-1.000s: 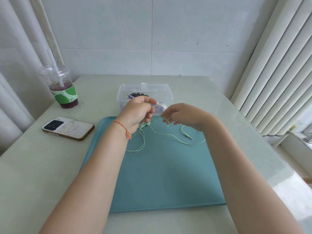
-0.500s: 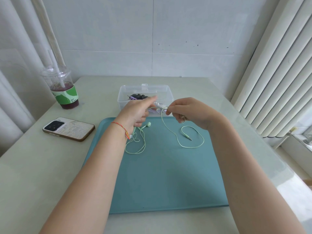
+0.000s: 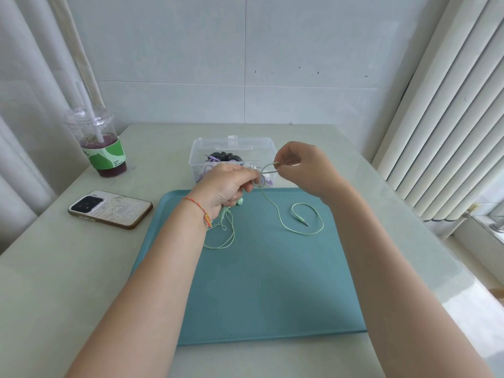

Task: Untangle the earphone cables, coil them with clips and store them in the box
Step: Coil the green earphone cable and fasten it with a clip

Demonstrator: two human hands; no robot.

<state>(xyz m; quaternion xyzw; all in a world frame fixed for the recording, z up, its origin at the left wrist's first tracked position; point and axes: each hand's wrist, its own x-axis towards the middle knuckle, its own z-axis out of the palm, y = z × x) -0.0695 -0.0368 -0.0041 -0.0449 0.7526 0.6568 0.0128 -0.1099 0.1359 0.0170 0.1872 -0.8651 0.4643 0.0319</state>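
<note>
In the head view, the left hand (image 3: 223, 184) was curled around a bunch of the pale green earphone cable (image 3: 275, 211), with an earbud (image 3: 240, 202) poking out beneath the fingers and slack loops hanging onto the teal tray (image 3: 272, 296). The right hand (image 3: 302, 166) pinched a small loop of the same cable, raised just in front of the clear box (image 3: 231, 148), which already held dark and purple items. The rest of the cable trailed down to the tray and curled round to the plug (image 3: 303, 221). A phone (image 3: 110, 208) and a drink cup (image 3: 99, 145) stood well apart on the counter (image 3: 68, 268).

The likely trouble was a knot: pulling the pinched loop taut while the left hand's bunch stayed clamped could cinch the tangle tighter. The dangling loops might also snag the earbud.
</note>
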